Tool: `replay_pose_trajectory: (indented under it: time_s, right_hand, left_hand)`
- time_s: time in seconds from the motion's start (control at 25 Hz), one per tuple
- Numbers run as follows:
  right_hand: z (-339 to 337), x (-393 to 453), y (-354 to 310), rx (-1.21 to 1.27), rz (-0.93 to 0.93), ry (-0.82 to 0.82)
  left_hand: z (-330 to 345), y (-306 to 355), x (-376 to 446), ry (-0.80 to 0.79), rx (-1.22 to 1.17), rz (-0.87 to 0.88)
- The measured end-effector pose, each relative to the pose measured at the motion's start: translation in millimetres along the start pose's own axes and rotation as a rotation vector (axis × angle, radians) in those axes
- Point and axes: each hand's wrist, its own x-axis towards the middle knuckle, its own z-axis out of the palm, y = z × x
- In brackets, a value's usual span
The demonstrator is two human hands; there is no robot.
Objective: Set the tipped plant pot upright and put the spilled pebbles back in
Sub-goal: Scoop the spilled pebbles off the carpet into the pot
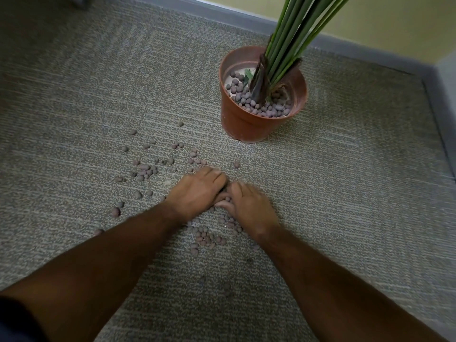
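Observation:
The terracotta plant pot stands upright on the carpet at the upper right, with green stems rising from it and brown pebbles inside. Several spilled pebbles lie scattered on the carpet left of and below the pot. My left hand and my right hand are palm down side by side on the carpet, fingers curled in toward each other around a small heap of pebbles between them. More loose pebbles lie between my wrists.
Grey patterned carpet covers the floor. A grey baseboard and a yellow-green wall run along the top right, meeting a corner at the far right, close behind the pot.

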Motion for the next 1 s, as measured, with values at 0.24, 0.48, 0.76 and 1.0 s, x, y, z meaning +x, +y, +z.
replay_pose_trajectory:
  time_s: [0.24,0.48,0.76,1.0]
  right_hand:
    - [-20,5,8,0.158,-0.031,-0.225]
    - [-36,-7,5,0.312,0.06,-0.168]
    - [-55,-10,-20,1.448,0.942,0.21]
    - [-66,-2,-59,2.455,1.305,0.629]
  left_hand:
    - [-8,-3,5,-0.025,-0.039,0.151]
    - [-13,-5,1,-0.096,-0.187,0.12]
    - [-44,32,10,0.021,-0.921,-0.408]
    - [-72,70,33,0.069,-2.22,-1.074]
